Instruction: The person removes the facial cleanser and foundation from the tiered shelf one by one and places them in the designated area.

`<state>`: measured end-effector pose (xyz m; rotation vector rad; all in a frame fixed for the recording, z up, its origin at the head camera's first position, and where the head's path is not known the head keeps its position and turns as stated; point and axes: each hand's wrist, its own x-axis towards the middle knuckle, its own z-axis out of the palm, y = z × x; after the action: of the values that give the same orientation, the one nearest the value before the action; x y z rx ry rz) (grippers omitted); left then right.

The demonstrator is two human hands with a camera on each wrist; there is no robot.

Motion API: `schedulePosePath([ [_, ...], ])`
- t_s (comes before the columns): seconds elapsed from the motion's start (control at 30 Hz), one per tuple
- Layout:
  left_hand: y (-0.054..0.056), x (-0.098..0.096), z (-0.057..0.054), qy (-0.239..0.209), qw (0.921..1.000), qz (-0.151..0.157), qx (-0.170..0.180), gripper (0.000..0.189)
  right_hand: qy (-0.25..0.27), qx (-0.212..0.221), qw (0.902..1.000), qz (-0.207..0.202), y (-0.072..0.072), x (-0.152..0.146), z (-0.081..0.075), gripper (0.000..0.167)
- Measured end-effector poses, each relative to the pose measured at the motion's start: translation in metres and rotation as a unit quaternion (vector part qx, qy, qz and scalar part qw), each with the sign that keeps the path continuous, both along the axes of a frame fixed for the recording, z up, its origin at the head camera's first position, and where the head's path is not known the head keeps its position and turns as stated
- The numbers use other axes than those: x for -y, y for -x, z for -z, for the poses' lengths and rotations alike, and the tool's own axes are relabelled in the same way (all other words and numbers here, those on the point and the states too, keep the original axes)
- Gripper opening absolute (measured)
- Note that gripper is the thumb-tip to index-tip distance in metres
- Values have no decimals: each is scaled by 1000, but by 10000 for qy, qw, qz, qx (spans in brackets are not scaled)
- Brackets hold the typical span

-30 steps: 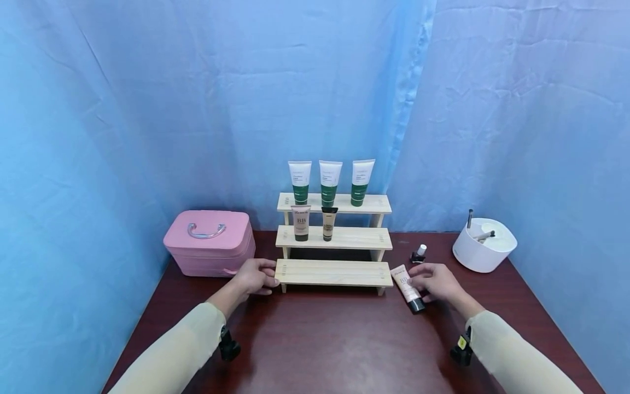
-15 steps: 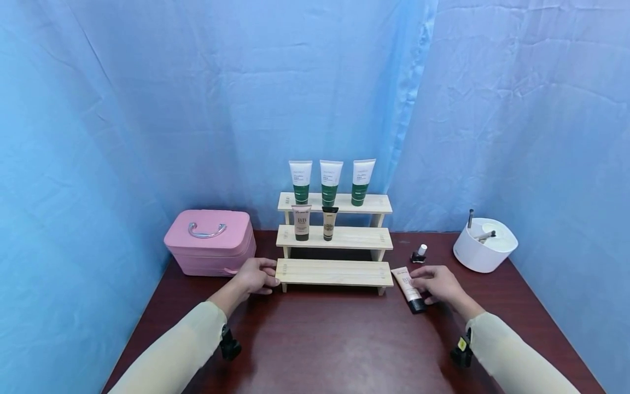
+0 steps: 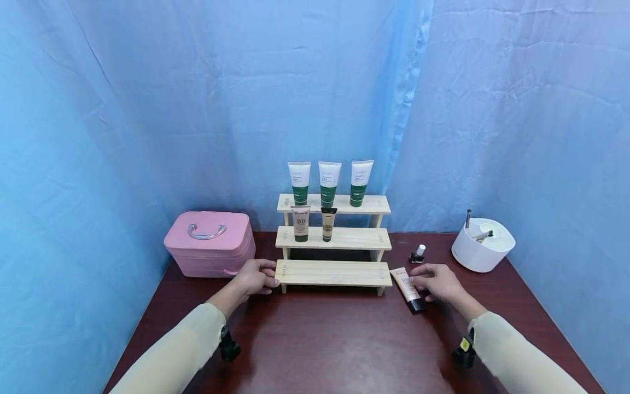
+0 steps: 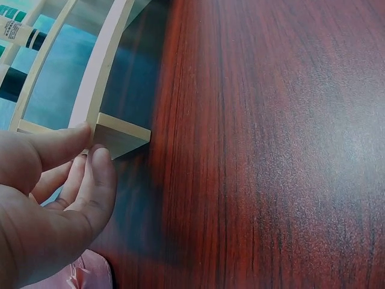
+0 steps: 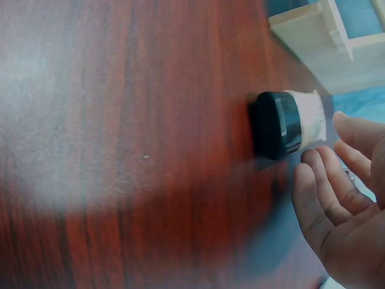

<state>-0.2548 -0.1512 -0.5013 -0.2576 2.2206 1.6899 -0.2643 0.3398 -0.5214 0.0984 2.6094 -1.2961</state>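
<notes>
A three-tier wooden display stand [image 3: 334, 272] stands in the middle of the table. My left hand [image 3: 256, 276] pinches the left end of its lowest step; in the left wrist view the thumb and fingers [image 4: 102, 165] meet at that end. A BB cream tube [image 3: 406, 285] with a black cap lies slanted on the table by the stand's right end. My right hand [image 3: 437, 282] is right beside it, fingers loosely bent, with fingertips at the tube's side. In the right wrist view, the thumb and fingers stand apart near the tube's body [image 5: 310, 117].
Three white-and-green tubes [image 3: 329, 183] stand on the top step. Another BB cream tube [image 3: 301, 223] and a small gold tube [image 3: 327, 224] are on the middle one. A pink case [image 3: 209, 243] sits left; a nail polish bottle [image 3: 417, 254] and white brush holder [image 3: 479, 254] sit right.
</notes>
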Motion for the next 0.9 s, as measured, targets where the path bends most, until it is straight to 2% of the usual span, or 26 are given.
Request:
schedulePosePath([
  [0.17,0,1,0,-82,10000,-4,-24,58,-308,-417,9978,-417,6,3,-21,41],
  [0.3,0,3,-1,-114,9999,-3,-58,58,-480,-990,9910,-765,9,11,-43,40],
  [0.4,-1,4,0,-154,9999,24,-71,58,-395,-1272,9871,-891,12,22,-57,37],
  [0.53,-1,4,1,-279,9996,23,-44,58,-180,-1284,9875,-899,17,44,-73,38],
  [0.7,0,4,3,-324,9995,13,-32,58,-61,-1532,9827,-1039,28,78,-89,38],
  [0.9,0,3,4,-432,9991,4,-34,58,237,-1438,9831,-1107,37,118,-100,34],
])
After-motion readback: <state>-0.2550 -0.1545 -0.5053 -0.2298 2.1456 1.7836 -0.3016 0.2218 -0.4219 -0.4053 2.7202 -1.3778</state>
